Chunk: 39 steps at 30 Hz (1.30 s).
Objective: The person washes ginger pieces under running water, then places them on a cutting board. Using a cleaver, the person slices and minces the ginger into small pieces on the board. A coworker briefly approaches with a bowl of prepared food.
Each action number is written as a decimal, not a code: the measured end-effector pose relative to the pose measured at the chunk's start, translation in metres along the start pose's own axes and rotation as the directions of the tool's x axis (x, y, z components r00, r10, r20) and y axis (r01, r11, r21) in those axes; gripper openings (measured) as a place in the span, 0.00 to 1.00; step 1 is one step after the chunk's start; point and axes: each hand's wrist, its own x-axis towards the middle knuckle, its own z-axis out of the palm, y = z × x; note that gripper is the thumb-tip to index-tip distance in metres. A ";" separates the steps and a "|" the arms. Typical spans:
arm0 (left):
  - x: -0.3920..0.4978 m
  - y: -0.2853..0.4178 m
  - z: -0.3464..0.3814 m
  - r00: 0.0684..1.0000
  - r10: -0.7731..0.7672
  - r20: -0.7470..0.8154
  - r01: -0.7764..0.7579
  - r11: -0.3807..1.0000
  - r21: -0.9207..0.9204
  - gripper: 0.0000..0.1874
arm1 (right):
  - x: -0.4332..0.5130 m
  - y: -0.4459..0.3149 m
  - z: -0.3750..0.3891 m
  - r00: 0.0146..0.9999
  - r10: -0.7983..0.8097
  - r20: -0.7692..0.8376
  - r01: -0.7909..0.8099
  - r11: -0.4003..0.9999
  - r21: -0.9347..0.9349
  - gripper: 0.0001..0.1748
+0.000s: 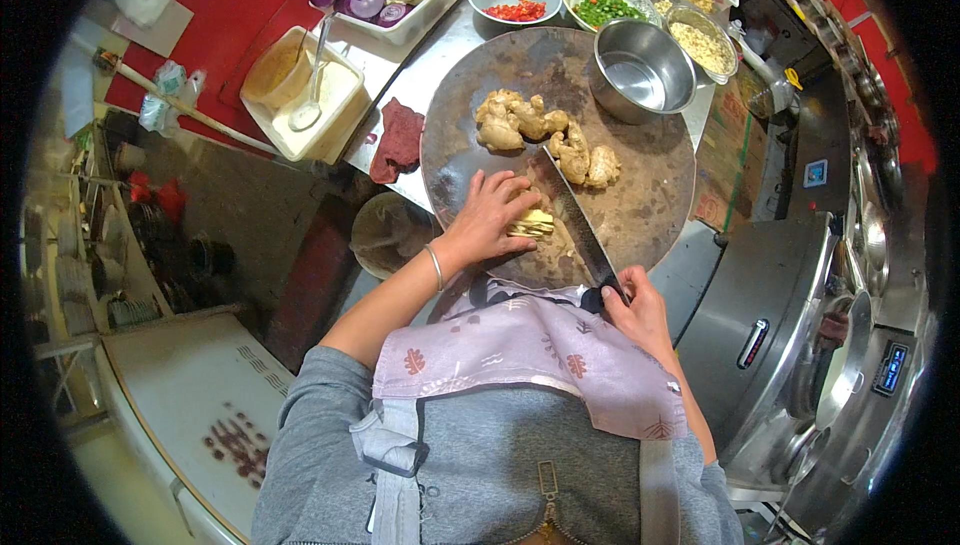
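On a round wooden chopping board (480, 162) my left hand (491, 218) rests with its fingers spread over a small stack of sliced ginger (532, 223). My right hand (637, 305) grips the dark handle of a cleaver (581, 222) near the board's front edge. Its blade stands on edge just right of the slices and points away from me, with its tip close to the whole ginger. Several unpeeled ginger roots (517, 121) lie across the board beyond my hands. At the board's far right stands a steel bowl (643, 68) with nothing visible inside.
A dark red cloth (397, 141) lies left of the board. Behind it are a tub of white powder with a spoon (304, 115) and a box of purple onions (367, 1). Bowls of chopped red pepper (517, 10), green pepper (606, 10) and minced garlic (703, 47) line the back.
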 end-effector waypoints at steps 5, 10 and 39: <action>0.000 0.001 0.009 0.995 -0.054 -0.085 0.046 0.995 -0.092 0.34 | 0.005 0.006 -0.001 1.000 0.004 0.026 -0.003 0.998 -0.063 0.13; -0.005 0.024 0.027 0.947 -0.156 -0.280 0.127 0.985 -0.121 0.30 | 0.008 0.006 0.005 1.000 -0.002 0.029 0.005 0.994 -0.107 0.14; -0.012 0.037 0.034 0.892 -0.245 -0.380 0.257 0.966 -0.020 0.26 | 0.015 -0.001 0.019 0.993 -0.022 0.117 0.039 0.989 -0.146 0.14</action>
